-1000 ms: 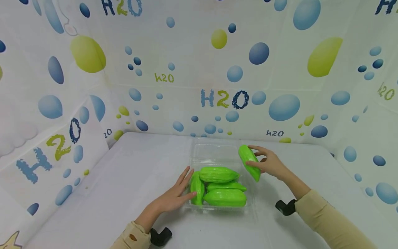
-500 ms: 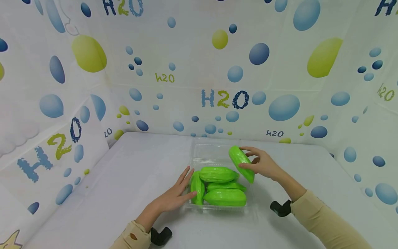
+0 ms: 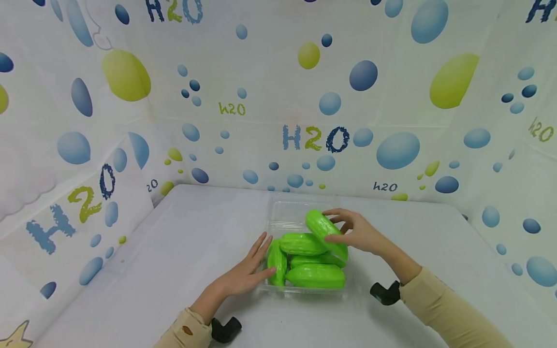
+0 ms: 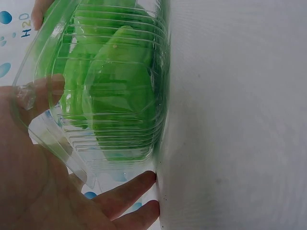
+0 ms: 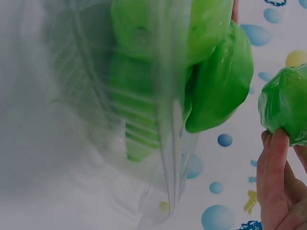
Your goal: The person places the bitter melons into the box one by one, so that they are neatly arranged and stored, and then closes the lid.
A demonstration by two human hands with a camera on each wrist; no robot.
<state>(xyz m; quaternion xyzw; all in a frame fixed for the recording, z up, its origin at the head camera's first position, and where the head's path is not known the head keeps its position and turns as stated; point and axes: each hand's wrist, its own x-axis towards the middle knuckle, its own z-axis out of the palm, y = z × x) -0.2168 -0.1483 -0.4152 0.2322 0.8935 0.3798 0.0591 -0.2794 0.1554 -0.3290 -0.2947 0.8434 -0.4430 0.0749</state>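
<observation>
My right hand [image 3: 363,235] holds a bright green gourd [image 3: 322,226], tilted, between thumb and fingers above the right side of a clear plastic box [image 3: 304,291]. In the right wrist view, this held gourd [image 5: 288,103] looks shiny, like something in film. Several more ribbed green gourds lie in the box: one upright on the left [image 3: 276,263], others lying crosswise, such as the front gourd [image 3: 315,276]. My left hand [image 3: 241,276] rests at the box's left side, fingers straight. The thumb [image 4: 50,91] lies over the rim, and two fingertips touch the table in the left wrist view.
The box's clear lid [image 3: 289,211] lies folded back behind it on the white table [image 3: 209,217]. A curtain with bubbles and H2O lettering [image 3: 261,72] hangs behind and at both sides. A black wrist mount [image 3: 385,293] sits at my right sleeve, another mount [image 3: 226,330] at my left.
My right hand has carried the gourd leftward and slightly down, from right of the box to over the other gourds. The left hand has stayed put.
</observation>
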